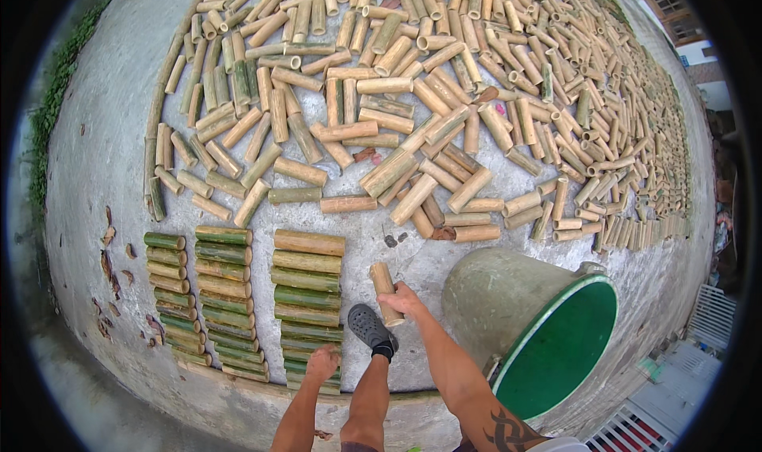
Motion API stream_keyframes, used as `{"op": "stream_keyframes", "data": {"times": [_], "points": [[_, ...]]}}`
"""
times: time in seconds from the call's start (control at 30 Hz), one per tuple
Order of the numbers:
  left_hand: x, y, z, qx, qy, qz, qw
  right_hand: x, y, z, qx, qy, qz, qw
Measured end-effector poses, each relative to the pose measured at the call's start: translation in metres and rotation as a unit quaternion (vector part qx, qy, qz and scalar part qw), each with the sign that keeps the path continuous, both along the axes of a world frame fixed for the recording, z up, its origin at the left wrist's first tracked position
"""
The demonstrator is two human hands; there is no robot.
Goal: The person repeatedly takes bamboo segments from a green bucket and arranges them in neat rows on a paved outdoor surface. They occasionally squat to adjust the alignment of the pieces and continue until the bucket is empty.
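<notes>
My right hand (402, 301) grips a short cut bamboo tube (382, 281), held tilted in front of me, its lower end close to my grey clog. My left hand (323, 363) is over the near right side of the right-hand row of bamboo tubes (308, 277); its fingers look curled, and whatever is in them is hidden. Two more rows stand to the left of it: a middle row (225, 277) and a left row (167, 273). Each row has several tubes lying side by side, some green and some tan.
Many loose bamboo tubes (389, 174) cover the concrete floor (103, 158) ahead, bordered on the left by a long bamboo pole (151, 146). A large bucket with a green inside (563, 353) lies on its side at my right. My clog (371, 327) stands beside the right-hand row. Dry leaves (105, 265) lie far left.
</notes>
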State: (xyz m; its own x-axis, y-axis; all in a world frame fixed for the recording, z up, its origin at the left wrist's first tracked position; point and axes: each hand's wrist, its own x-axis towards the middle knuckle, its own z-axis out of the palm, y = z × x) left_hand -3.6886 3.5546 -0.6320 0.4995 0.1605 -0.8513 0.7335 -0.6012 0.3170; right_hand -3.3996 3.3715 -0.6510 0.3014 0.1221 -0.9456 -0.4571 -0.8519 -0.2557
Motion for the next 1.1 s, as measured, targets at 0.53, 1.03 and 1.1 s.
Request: {"op": "stream_keyframes", "data": {"times": [0.53, 1.03, 1.1], "points": [[0.236, -0.12, 0.209, -0.062, -0.274, 0.162, 0.946, 0.184, -0.137, 0.318, 0.287, -0.441, -0.195, 0.828], [0.228, -0.481, 0.221, -0.038, -0.184, 0.139, 0.972, -0.05, -0.48, 0.259, 0.067, -0.179, -0.21, 0.959], [0.228, -0.486, 0.225, -0.033, -0.211, 0.138, 0.967, -0.039, -0.494, 0.273, 0.087, -0.282, -0.224, 0.929]]}}
